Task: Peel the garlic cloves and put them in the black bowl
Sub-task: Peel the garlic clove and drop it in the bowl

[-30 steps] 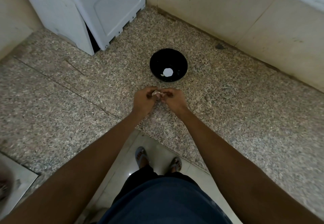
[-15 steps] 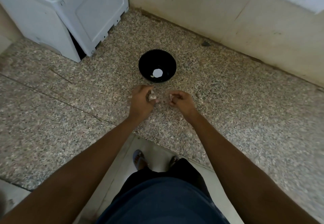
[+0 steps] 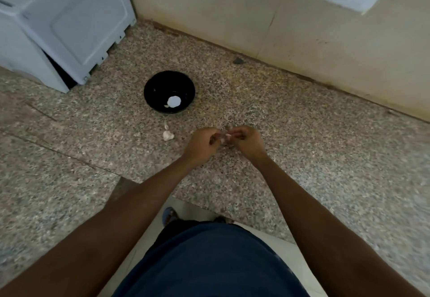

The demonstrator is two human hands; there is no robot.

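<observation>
hands (image 3: 224, 142) pinching papery garlic clove (image 3: 223, 136)

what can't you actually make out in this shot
- Head view: the garlic clove is mostly covered by the left hand and right hand; how much skin is left is unclear.
- The pale pieces in the black bowl are too small to count.
- The scrap on the counter is too small to tell skin from clove.
- The white appliance is cut off by the top and left edges.
</observation>
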